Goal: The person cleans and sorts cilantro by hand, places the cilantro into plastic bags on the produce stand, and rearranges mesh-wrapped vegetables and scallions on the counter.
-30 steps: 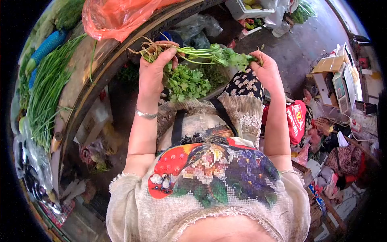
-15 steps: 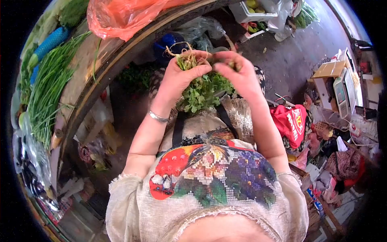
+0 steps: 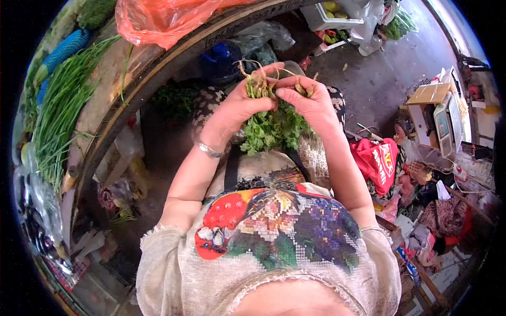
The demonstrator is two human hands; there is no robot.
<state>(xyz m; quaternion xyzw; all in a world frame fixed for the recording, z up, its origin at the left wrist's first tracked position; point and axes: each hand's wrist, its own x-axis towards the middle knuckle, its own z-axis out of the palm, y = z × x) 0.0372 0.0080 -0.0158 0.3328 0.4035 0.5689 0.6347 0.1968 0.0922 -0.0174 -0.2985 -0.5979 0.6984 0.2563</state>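
Observation:
A bunch of leafy green herbs [image 3: 271, 129], looking like coriander, hangs roots-up above my lap. My left hand [image 3: 240, 108] is wrapped round its stems, and the pale, stringy roots [image 3: 257, 84] poke out above the thumb. Close against it, my right hand [image 3: 312, 105] is closed, thumb against fingers, on a few short stems with root ends [image 3: 303, 90]. Both hands' fingertips nearly meet over the bunch. The leaves hang down between my wrists, and the hands partly cover the stems.
A curved wooden table edge [image 3: 87, 168] runs along my left, bearing long green chives [image 3: 68, 110] and an orange plastic bag [image 3: 163, 21]. Dark greens [image 3: 174, 100] lie below it. To my right are a red bag [image 3: 375, 163], a cardboard box [image 3: 429, 94] and a scale [image 3: 444, 126].
Both hands have come slightly lower with the bunch. My right hand has turned, and the short stems in its fingers now show more clearly.

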